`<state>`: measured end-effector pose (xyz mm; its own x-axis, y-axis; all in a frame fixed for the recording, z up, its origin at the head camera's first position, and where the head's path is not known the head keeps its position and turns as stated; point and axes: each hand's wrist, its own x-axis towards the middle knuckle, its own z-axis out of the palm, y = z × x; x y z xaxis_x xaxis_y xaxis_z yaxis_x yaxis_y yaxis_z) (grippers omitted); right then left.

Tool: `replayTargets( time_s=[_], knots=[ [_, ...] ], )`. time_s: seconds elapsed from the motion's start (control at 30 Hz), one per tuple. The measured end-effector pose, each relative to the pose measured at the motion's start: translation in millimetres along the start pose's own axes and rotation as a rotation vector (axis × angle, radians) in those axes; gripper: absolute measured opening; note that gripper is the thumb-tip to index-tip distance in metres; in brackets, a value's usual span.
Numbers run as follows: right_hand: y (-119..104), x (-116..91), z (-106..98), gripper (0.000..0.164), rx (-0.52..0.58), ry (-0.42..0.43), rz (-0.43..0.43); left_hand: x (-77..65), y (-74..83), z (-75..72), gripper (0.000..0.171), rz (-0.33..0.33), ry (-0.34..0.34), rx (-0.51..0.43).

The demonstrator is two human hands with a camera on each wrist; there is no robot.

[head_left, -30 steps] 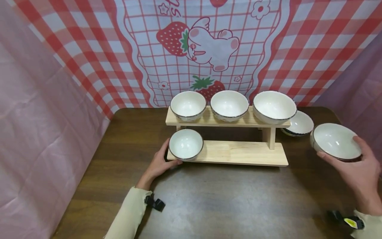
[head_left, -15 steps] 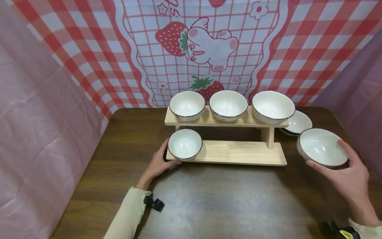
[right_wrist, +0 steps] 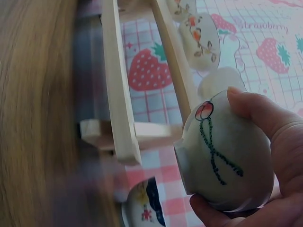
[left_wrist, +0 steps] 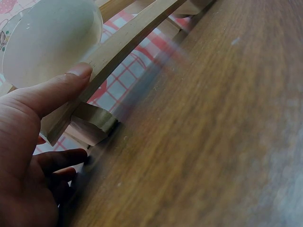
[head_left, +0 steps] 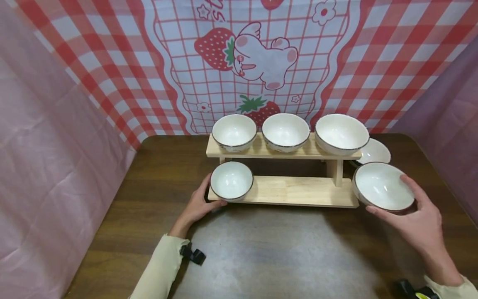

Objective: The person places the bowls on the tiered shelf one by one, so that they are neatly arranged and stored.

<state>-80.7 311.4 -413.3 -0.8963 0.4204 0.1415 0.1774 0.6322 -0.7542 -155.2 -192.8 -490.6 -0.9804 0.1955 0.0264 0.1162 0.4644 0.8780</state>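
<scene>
In the head view, my right hand (head_left: pixel 422 222) grips a white dark-rimmed bowl (head_left: pixel 382 187), held in the air beside the right end of a two-tier wooden rack (head_left: pixel 298 191). The right wrist view shows a red and green flower painted on this bowl (right_wrist: pixel 222 156), thumb at its rim and fingers under it. My left hand (head_left: pixel 198 205) holds the left end of the lower shelf, next to a smaller bowl (head_left: pixel 231 180) standing there. In the left wrist view, the thumb (left_wrist: pixel 61 92) lies against the shelf edge and the bent fingers are below.
On the upper shelf stand three white bowls, the left (head_left: pixel 234 132), middle (head_left: pixel 286 131) and right (head_left: pixel 341 133). Behind the held bowl, another bowl (head_left: pixel 375 153) sits on the brown table (head_left: pixel 261 257). A checked strawberry cloth (head_left: pixel 272 62) hangs behind.
My right hand has carried its bowl left and slightly toward me, up to the rack's right end. The left hand has stayed in place at the lower shelf.
</scene>
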Motion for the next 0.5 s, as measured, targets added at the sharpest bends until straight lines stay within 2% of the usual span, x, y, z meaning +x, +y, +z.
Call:
replayTargets(
  time_s=[0.23, 0.5],
  knots=[
    [-8.6, -4.5, 6.4, 0.106, -0.006, -0.058, -0.056, 0.2, 0.1, -0.6, 0.101, 0.004, -0.004, 0.001],
    [-17.4, -7.9, 16.3, 0.106, 0.029, -0.081, -0.106, -0.1, -0.6, -0.5, 0.102, -0.006, -0.002, 0.002]
  ],
)
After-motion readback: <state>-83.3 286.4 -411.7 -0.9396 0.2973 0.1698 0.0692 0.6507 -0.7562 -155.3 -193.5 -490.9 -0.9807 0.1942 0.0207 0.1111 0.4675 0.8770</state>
